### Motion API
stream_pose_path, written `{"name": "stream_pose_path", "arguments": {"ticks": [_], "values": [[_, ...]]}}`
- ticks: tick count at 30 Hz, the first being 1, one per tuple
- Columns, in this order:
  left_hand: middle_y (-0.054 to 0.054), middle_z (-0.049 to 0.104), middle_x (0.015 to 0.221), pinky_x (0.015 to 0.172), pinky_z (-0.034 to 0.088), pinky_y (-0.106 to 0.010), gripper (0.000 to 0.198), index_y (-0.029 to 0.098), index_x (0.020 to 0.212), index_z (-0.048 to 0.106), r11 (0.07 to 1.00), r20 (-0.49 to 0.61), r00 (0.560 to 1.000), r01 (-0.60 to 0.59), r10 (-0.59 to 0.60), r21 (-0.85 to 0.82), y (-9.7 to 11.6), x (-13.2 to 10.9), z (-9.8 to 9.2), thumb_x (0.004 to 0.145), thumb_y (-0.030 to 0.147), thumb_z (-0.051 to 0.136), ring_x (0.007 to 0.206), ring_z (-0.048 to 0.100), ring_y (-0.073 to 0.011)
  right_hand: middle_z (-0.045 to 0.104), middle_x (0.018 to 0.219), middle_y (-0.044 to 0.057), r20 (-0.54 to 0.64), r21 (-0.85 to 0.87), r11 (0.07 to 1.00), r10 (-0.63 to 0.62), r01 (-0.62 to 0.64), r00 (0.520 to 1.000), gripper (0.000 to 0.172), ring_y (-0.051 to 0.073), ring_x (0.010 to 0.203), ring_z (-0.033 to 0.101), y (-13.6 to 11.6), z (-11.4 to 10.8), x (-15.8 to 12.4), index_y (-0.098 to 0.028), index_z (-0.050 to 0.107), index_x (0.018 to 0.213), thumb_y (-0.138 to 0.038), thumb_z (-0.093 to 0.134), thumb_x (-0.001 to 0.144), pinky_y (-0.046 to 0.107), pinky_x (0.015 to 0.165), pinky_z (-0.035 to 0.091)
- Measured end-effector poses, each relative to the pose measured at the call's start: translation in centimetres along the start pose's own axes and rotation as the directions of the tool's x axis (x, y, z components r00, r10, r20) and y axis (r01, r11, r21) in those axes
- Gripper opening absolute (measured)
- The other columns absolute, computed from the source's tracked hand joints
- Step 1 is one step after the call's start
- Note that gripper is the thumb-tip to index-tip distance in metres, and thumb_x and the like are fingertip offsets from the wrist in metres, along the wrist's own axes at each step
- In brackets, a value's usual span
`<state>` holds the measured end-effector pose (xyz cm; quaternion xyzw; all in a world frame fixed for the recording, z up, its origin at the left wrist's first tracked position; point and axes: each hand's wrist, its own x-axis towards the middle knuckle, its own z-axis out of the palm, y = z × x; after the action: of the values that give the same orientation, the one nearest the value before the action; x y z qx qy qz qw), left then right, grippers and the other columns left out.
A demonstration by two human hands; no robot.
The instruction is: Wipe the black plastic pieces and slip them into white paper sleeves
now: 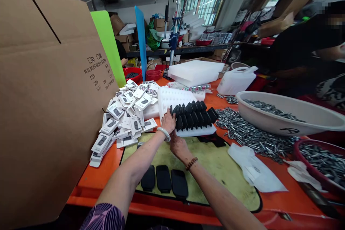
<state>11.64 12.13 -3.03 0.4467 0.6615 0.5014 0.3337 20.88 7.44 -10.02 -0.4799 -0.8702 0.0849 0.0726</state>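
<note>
My left hand (168, 121), with a pale bangle at the wrist, has its fingers closed around a black rounded flat piece at the left end of the rows. Several like it form the black pieces (192, 118), standing on edge in two rows in a white foam tray (194, 131). Just below, my right hand (180, 148), with a beaded bracelet, is curled near the tray's left corner; its fingertips are hidden behind my left hand. Three black flat pieces (163, 178) lie side by side on the yellow-green mat (215, 176), close to the table's front edge.
White printed boxes (135, 124) are heaped at left beside a big cardboard carton (48, 90). Metal pins (250, 136) lie loose at right, near a wide beige basin (291, 115). White foam blocks (195, 72) stand behind. A co-worker (299, 46) is at far right.
</note>
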Motion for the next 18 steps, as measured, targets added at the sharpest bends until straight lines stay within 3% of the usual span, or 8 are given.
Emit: {"name": "stream_pose_path", "arguments": {"ticks": [3,5,7,10,12,14,16,18], "values": [[-0.018,0.069,0.098,0.096,0.04,-0.037,0.016,0.014,0.098,0.063,0.999,-0.071,0.997,-0.014,0.011,-0.049,1.4,-0.3,-0.6,0.086,0.024,0.057,0.11,0.06,-0.0294,0.03,0.153,0.019,0.021,0.022,1.0,0.021,-0.022,1.0,0.065,0.024,0.084,0.07,-0.3,-0.5,0.1,-0.021,0.037,0.144,-0.003,0.042,0.082,0.035,0.071,0.053],[-0.016,0.069,0.093,0.091,0.043,-0.034,0.014,0.016,0.088,0.063,0.997,-0.122,0.992,-0.044,0.037,-0.058,3.2,-0.1,-2.0,0.088,0.028,0.056,0.108,0.061,-0.0279,0.023,0.155,0.021,0.035,0.009,1.0,0.029,-0.03,0.999,0.067,0.025,0.09,0.07,-0.6,-0.7,0.2,-0.02,0.033,0.146,-0.003,0.041,0.082,0.036,0.074,0.054],[-0.016,0.068,0.091,0.087,0.045,-0.033,0.022,0.016,0.082,0.062,0.994,-0.194,0.978,-0.088,0.074,-0.062,5.4,0.1,-4.4,0.09,0.034,0.052,0.104,0.061,-0.0262,0.02,0.155,0.023,0.038,0.0,1.0,0.022,-0.022,0.999,0.066,0.027,0.098,0.068,-0.6,-0.8,0.3,-0.016,0.032,0.147,-0.003,0.039,0.083,0.037,0.078,0.054],[-0.011,0.065,0.078,0.073,0.05,-0.033,0.038,0.014,0.077,0.059,0.979,-0.28,0.958,-0.118,0.067,-0.168,7.9,-0.5,-8.8,0.094,0.043,0.041,0.082,0.065,-0.0226,0.025,0.154,0.023,0.03,0.092,0.996,-0.007,0.004,1.0,0.064,0.029,0.115,0.06,-0.3,-1.4,0.3,-0.012,0.034,0.146,-0.006,0.043,0.082,0.041,0.088,0.052],[-0.006,0.064,0.071,0.064,0.052,-0.031,0.037,0.014,0.081,0.059,0.911,-0.247,0.969,-0.077,-0.028,-0.405,8.1,-1.9,-11.5,0.094,0.043,0.04,0.067,0.064,-0.0184,0.038,0.149,0.021,0.003,0.254,0.967,-0.018,0.017,1.0,0.061,0.03,0.124,0.053,-0.2,-2.8,0.1,-0.01,0.042,0.14,-0.01,0.05,0.08,0.042,0.097,0.047],[-0.003,0.063,0.068,0.062,0.053,-0.029,0.028,0.014,0.085,0.058,0.793,-0.17,0.975,0.012,-0.146,-0.609,7.1,-4.0,-13.4,0.09,0.039,0.047,0.062,0.063,-0.016,0.056,0.135,0.017,-0.07,0.467,0.884,0.03,0.006,0.997,0.049,0.029,0.122,0.054,-0.6,-5.1,-0.6,-0.01,0.055,0.129,-0.016,0.055,0.08,0.041,0.1,0.045],[-0.004,0.065,0.068,0.064,0.054,-0.03,0.023,0.014,0.087,0.059,0.677,-0.061,0.96,0.146,-0.272,-0.722,5.3,-6.4,-13.9,0.088,0.034,0.049,0.065,0.065,-0.017,0.069,0.114,0.013,-0.178,0.664,0.747,0.152,0.005,0.972,0.034,0.027,0.106,0.063,-1.8,-8.0,-1.9,-0.014,0.064,0.115,-0.028,0.054,0.085,0.039,0.093,0.049],[-0.006,0.066,0.07,0.069,0.055,-0.032,0.02,0.013,0.086,0.058,0.553,0.086,0.923,0.297,-0.375,-0.778,3.5,-8.7,-13.3,0.088,0.03,0.047,0.071,0.067,-0.0188,0.071,0.099,0.01,-0.313,0.761,0.644,0.264,0.075,0.913,0.031,0.024,0.091,0.066,-4.1,-10.4,-3.6,-0.018,0.066,0.105,-0.039,0.05,0.089,0.037,0.081,0.053]]}}
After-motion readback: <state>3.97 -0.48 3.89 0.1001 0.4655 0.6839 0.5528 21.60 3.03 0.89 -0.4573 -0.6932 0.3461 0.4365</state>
